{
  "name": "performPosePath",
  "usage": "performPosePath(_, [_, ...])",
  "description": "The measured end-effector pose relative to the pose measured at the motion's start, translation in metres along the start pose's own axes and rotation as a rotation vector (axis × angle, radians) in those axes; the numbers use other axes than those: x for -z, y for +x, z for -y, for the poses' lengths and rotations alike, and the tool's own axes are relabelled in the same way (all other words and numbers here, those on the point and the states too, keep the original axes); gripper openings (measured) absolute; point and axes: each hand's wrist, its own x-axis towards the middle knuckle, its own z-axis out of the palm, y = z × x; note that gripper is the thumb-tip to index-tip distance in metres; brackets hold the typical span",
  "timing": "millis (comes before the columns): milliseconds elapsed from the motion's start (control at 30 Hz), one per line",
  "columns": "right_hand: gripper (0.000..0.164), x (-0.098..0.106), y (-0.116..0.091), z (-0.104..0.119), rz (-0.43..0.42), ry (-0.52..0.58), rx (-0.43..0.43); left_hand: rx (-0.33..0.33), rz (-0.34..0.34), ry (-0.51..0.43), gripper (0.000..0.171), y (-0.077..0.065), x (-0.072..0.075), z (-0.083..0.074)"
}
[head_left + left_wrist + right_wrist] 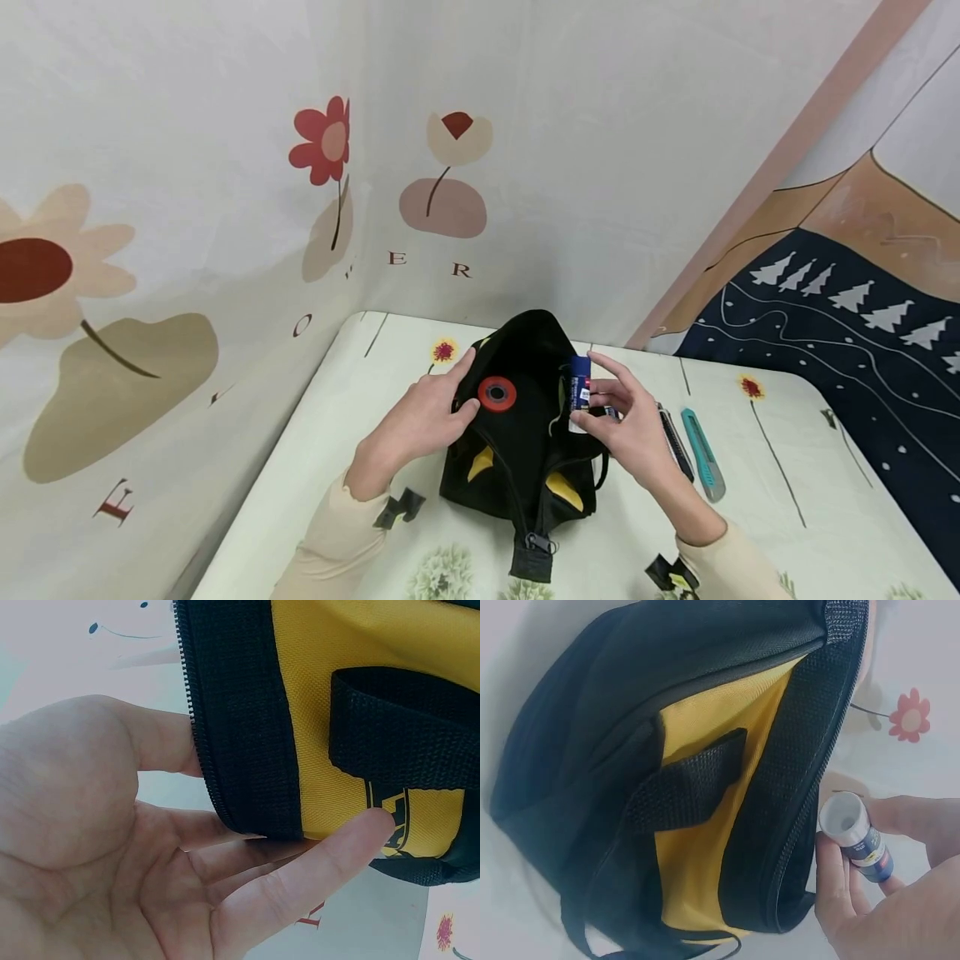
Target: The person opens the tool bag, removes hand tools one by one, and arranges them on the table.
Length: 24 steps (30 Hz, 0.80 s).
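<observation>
A black and yellow zippered bag (468, 487) stands on the table with its mouth spread wide. My left hand (427, 412) holds its left rim, thumb over the zipper edge and fingers along the yellow outer side (322, 750). Inside lies a round red disc with a dark centre (497, 394), like a roll of tape. My right hand (633, 421) pinches a blue and white glue stick (580, 383) upright between thumb and fingers at the right side of the opening. The right wrist view shows the hollow white base of the glue stick (847, 817), beside the zipper.
To the right of the bag lie a teal utility knife (702, 454) and a dark one (675, 442), side by side. The white flower-print tablecloth (765, 467) covers the table, with printed curtains (585, 167) behind and at the left.
</observation>
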Motion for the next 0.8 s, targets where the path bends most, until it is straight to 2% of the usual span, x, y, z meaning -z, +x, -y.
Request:
performPosePath(300, [0.081,0.020,-0.009,-0.002,-0.071,-0.015,-0.013,0.001,-0.006,0.000,0.075,0.000,0.000,0.001])
performPosePath(600, [0.085,0.045,-0.018,-0.010,-0.108,-0.084,-0.105,0.004,-0.005,-0.003,0.075,0.000,0.000,0.001])
performPosePath(800, [0.088,0.058,-0.024,-0.019,-0.134,-0.109,-0.130,0.004,-0.001,-0.004,0.075,0.000,0.000,0.001])
